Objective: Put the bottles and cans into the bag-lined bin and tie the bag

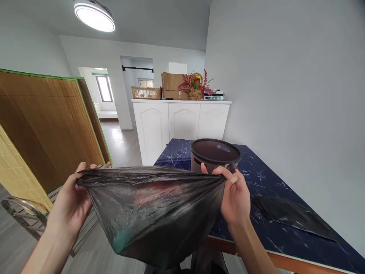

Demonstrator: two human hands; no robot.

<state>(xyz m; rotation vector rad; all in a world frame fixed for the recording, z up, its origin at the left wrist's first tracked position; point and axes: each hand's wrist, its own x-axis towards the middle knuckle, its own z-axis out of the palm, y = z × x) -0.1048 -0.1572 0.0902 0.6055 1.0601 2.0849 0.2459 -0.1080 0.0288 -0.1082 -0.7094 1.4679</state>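
A thin black plastic bag (159, 213) is stretched wide between my two hands, its top edge pulled nearly straight. My left hand (71, 205) grips the bag's left corner, fingers curled over the edge. On the other side my right hand (235, 194) pinches the right corner, with a bunched bit of plastic showing above the fingers. Reddish and green patches show dimly through the film. Just behind the right hand stands a round brown trash can (196, 161) with a black rim and cut-out handles; the bag hides its lower part.
The trash can stands on a dark blue marbled table (259, 171). A folded black plastic bag (293, 217) lies on its right side. A metal-framed chair (24, 213) and a bamboo mat screen (48, 129) are at left. A white cabinet (182, 118) holds boxes and a flower basket (195, 93).
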